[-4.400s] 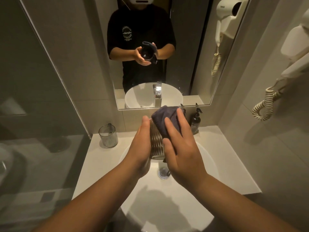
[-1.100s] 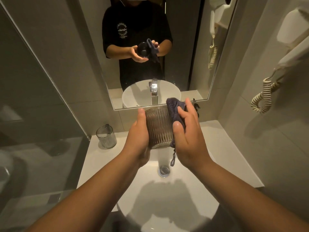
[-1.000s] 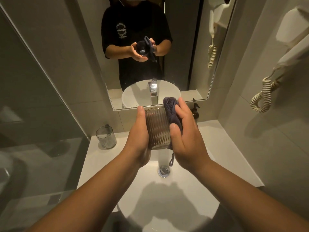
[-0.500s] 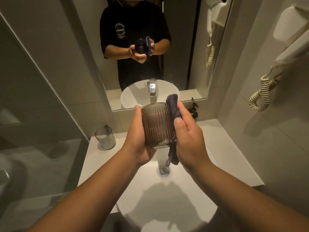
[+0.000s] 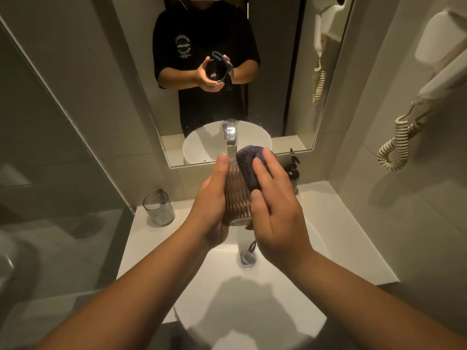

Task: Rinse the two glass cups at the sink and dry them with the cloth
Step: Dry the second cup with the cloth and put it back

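Above the white sink basin [image 5: 275,294] my left hand [image 5: 211,198] grips a ribbed glass cup [image 5: 236,198] from its left side. My right hand [image 5: 274,205] presses a dark cloth [image 5: 249,168] over the cup's top and right side; a cloth loop hangs below the hand. The second ribbed glass cup [image 5: 159,208] stands upright on the white counter at the left, beside the glass partition. The tap [image 5: 231,137] is mostly hidden behind the held cup.
A dark pump bottle [image 5: 294,173] stands on the counter at the back right. The drain [image 5: 247,260] lies below my hands. A mirror [image 5: 278,72] covers the wall ahead. A wall hairdryer with a coiled cord [image 5: 398,145] hangs at the right.
The cloth has shifted from the cup's right side up over its rim, and my right hand has slid with it. The cup has turned a little in my left hand.
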Demonstrator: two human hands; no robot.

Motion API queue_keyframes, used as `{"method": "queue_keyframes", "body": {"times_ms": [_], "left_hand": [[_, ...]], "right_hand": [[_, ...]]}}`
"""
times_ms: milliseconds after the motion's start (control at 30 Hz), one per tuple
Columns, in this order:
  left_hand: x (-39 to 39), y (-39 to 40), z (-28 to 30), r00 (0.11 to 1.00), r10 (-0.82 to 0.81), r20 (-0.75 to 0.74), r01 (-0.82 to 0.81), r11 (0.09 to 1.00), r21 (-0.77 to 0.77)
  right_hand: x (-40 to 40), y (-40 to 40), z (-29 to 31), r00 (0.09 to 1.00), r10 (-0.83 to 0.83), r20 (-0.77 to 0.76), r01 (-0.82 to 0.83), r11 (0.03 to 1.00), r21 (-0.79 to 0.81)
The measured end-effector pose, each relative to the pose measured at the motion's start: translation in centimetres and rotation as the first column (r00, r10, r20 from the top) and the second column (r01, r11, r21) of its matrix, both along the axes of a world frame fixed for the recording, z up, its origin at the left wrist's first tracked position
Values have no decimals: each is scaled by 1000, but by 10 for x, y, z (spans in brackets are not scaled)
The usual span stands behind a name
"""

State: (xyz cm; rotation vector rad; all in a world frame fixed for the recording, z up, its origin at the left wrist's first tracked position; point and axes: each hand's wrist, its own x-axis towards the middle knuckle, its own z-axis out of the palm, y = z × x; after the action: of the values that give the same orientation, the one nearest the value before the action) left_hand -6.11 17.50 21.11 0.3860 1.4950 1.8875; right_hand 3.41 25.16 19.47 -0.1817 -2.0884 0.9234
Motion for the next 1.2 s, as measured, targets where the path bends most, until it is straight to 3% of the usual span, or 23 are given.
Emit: {"method": "queue_keyframes", "body": {"times_ms": [100,133,200,267,300,367,400,433,500,567,633,700,733,900,1100,1167,1200], "left_hand": [[-3,-2,1,999,-17,37,18,1000,-22],[-5,-2,2,997,-33,65,34,999,-25],[-7,-3,4,988,-48,146,55,997,-45],[-11,-4,5,964,-31,264,34,999,-7],[-14,-5,5,945,-9,328,2,1000,23],[-22,-9,3,905,73,419,-100,994,40],[-24,-11,1,890,114,442,-144,989,34],[-26,-12,-2,879,139,457,-170,985,27],[-28,-10,-6,864,155,479,-194,980,33],[-28,-6,-10,845,160,511,-221,973,60],[-26,-2,-9,834,151,530,-231,969,87],[-23,-1,-6,839,143,525,-226,969,97],[-21,-2,-5,842,154,518,-231,969,87],[-29,-12,-3,834,162,528,-248,964,95],[-42,-19,-5,837,174,519,-274,954,121],[-47,-22,-2,836,159,525,-285,944,168],[-48,-23,0,835,161,526,-289,942,171]], "right_hand": [[-1,1,8,999,46,23,-33,917,-398],[-4,5,11,996,87,28,-56,820,-569],[-10,22,11,977,208,55,-63,522,-851],[-12,38,9,948,312,66,-9,232,-973],[-11,44,7,945,320,74,23,161,-987],[-7,51,4,958,285,42,9,115,-993],[-6,53,3,968,252,15,-21,139,-990],[-4,55,3,975,222,1,-49,223,-974],[1,49,8,981,183,62,-46,531,-846],[5,33,13,985,100,141,-8,840,-542],[2,16,10,990,37,134,-27,997,-75],[-4,7,-6,993,-1,117,-42,932,359],[-6,4,-12,994,-11,107,-40,886,462],[-6,-1,-36,997,59,39,-71,772,632],[-2,18,-45,987,32,160,-129,756,642],[-2,28,-41,951,-31,307,-125,872,474],[-1,32,-35,923,-39,384,-75,957,279]]}}
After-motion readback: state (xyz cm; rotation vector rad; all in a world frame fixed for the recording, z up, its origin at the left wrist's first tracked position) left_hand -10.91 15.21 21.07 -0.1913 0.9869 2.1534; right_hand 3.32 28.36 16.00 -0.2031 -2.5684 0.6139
